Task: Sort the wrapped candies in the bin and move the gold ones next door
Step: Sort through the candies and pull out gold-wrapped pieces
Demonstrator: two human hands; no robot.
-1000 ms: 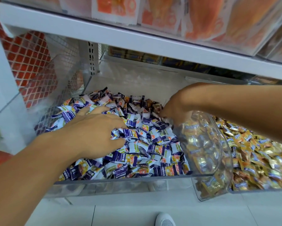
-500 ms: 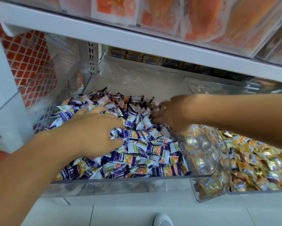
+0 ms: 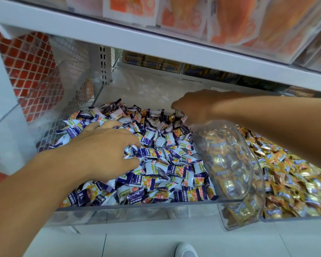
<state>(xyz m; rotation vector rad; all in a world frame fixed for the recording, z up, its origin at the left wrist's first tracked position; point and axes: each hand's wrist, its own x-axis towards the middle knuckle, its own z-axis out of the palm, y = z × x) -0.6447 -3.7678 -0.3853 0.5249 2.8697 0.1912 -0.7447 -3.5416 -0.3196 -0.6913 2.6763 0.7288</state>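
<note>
A clear bin point(image 3: 137, 210) holds a heap of purple-and-white wrapped candies point(image 3: 174, 164). My left hand point(image 3: 100, 153) lies on the left of the heap, its fingers and thumb curled round a bunch of these candies. My right hand point(image 3: 194, 106) reaches over to the bin's far back, where its bunched fingertips point down and pinch a gold candy point(image 3: 171, 117) lying among the purple ones. The neighbouring bin on the right is full of gold wrapped candies point(image 3: 285, 173).
A curved clear plastic wall point(image 3: 233, 164) separates the two bins. A white shelf point(image 3: 156, 43) with orange packets hangs low overhead. White wire mesh point(image 3: 29, 71) with red behind it closes off the left side. A white shoe point(image 3: 185, 251) shows on the floor below.
My right hand has moved from the divider leftward and back to the far end of the purple heap. My left hand has stayed on the pile.
</note>
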